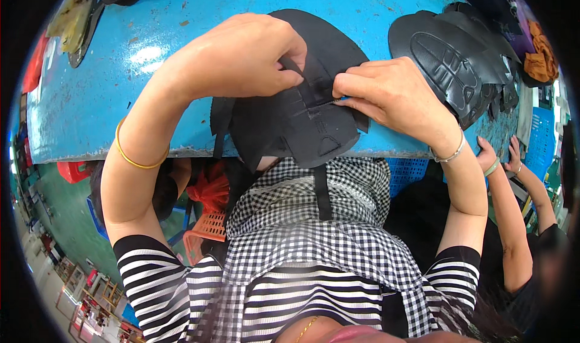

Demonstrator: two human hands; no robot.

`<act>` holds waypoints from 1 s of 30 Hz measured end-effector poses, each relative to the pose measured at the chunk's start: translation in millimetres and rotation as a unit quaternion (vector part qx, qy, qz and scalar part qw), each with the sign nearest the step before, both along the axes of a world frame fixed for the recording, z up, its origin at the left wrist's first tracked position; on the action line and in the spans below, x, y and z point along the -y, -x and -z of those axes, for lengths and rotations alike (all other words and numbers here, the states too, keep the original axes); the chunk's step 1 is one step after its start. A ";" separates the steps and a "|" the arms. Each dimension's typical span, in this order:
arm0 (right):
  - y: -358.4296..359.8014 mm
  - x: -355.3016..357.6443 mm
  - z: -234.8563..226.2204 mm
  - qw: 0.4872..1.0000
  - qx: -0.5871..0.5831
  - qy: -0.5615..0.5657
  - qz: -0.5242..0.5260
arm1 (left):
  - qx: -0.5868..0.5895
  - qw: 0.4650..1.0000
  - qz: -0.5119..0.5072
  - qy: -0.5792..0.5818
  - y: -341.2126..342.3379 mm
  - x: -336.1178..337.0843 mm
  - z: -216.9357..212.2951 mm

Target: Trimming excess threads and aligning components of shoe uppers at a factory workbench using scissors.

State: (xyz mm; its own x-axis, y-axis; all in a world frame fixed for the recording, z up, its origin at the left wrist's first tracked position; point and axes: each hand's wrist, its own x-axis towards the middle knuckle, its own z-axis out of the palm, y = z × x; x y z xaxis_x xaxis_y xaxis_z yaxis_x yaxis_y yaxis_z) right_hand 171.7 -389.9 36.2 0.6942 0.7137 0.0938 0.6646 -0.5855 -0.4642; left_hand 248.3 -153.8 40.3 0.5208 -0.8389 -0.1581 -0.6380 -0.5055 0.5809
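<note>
A black rounded fabric panel [266, 125], with flaps and stitched lines, lies at the table's near edge and hangs partly over it. My left hand [248, 56] is above its upper left part, thumb and fingers closed on a narrow black strap [307, 92] that runs down onto the panel. On the strap's right, my right hand [389, 92] is closed in a pinch at the end of a dark crosswise slit or seam in the panel. Its fingertips hide exactly what lies between them.
Moulded black panels [447, 59] are piled on the blue table [157, 83] at right, near an orange-brown cloth [541, 56]. A co-worker's hands [488, 156] rest by the table edge at right. An orange plastic chair or crate [205, 228] stands below at left.
</note>
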 end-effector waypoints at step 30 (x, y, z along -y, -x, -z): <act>55.2 -69.8 -6.9 0.967 0.124 0.194 0.106 | -0.250 0.906 -0.243 0.239 -14.0 -55.7 -14.8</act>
